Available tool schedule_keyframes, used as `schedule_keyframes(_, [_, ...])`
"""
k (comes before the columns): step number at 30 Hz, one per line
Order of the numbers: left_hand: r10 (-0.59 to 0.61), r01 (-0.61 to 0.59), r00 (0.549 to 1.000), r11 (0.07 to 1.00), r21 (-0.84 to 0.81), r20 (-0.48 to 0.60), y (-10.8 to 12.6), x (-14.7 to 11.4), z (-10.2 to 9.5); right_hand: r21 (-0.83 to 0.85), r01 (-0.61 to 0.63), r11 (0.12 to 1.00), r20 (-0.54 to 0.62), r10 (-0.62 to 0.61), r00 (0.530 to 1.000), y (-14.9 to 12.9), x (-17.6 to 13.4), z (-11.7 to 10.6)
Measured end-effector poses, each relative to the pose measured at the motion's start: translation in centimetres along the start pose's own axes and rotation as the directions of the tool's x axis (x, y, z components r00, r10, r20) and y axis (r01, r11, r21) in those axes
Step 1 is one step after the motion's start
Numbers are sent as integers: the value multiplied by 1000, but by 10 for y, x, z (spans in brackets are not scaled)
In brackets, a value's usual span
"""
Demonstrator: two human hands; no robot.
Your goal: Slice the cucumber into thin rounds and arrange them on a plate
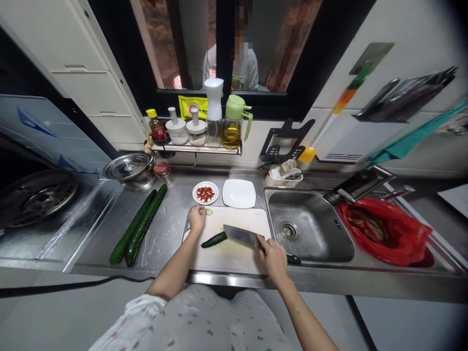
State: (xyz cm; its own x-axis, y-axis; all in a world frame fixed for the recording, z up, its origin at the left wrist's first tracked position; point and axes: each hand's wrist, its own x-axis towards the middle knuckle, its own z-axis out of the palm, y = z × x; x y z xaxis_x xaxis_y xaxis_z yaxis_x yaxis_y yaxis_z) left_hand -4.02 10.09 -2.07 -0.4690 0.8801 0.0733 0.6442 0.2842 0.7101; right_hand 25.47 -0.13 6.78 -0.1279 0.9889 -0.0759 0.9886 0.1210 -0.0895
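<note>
Head view: left hand [198,219] at the cutting board's [237,261] far-left corner, by a cucumber slice [209,212], pinch unclear; right hand [275,258] grips a cleaver [243,236].

A short, dark green cucumber piece [214,239] lay slantwise on the white rectangular cutting board [234,261], a pale green round slice [209,212] near the board's far left corner. The broad, black-handled grey metal cleaver [243,236] slanted over it, blade by the piece's right end.

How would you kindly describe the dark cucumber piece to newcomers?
Left of the sink lies a white cutting board. On it, beside the cleaver, is the cucumber piece: dark green, unlike the pale slice, and shorter than both cucumbers off the board.
</note>
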Motion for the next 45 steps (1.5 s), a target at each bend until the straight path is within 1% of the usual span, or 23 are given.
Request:
schedule_keyframes(3, [-82, 61, 988, 985, -160, -128, -5, -8, -7, 90, -42, 995, 1, 42, 999, 3, 2, 4])
schedule_keyframes(6, [-95, 53, 982, 969, -240, -165, -9, -22, -18, 204, -98, 974, -27, 105, 994, 4, 6, 8])
schedule_keyframes(8, [-48, 7, 986, 969, -246, -161, -10, -34, -27, 293, -130, 947, -47, 150, 988, 3, 9, 10])
schedule_keyframes(11, [66, -91, 991, 970, -225, -117, -8, -54, -36, 421, -154, 894, -56, 195, 979, -4, 15, 9])
schedule_keyframes(13, [147, -158, 987, 965, -210, -64, -7, -67, -40, 478, -156, 864, -50, 204, 978, -9, 18, 8])
schedule_keyframes(16, [239, -234, 971, 953, -191, 1, -4, -84, -39, 511, -152, 846, -16, 186, 982, -19, 20, 7])
schedule_keyframes(20, [340, -323, 937, 929, -179, 75, 1, -101, -34, 476, -123, 871, 27, 125, 992, -31, 20, 4])
schedule_keyframes(23, [429, -405, 893, 899, -168, 137, 5, -107, -30, 401, -89, 912, 69, 67, 995, -40, 19, 0])
schedule_keyframes(27, [519, -497, 831, 854, -154, 200, 8, -107, -23, 263, -71, 962, 187, 21, 982, -54, 19, -3])
schedule_keyframes(30, [551, -528, 804, 835, -157, 224, 5, -104, -15, 196, -53, 979, 256, 1, 967, -64, 19, -3])
schedule_keyframes(33, [578, -544, 780, 816, -197, 239, 1, -102, -9, 169, -30, 985, 302, -23, 953, -72, 18, -3])
schedule_keyframes(36, [585, -541, 775, 810, -228, 239, -2, -103, -6, 157, -7, 988, 337, -47, 940, -79, 17, -1])
schedule_keyframes(40, [584, -538, 779, 809, -237, 229, -1, -105, -5, 149, 16, 989, 342, -67, 937, -84, 16, 0])
schedule_keyframes(45, [582, -538, 780, 811, -229, 231, -1, -105, -5, 147, 3, 989, 361, -56, 931, -86, 16, -1])
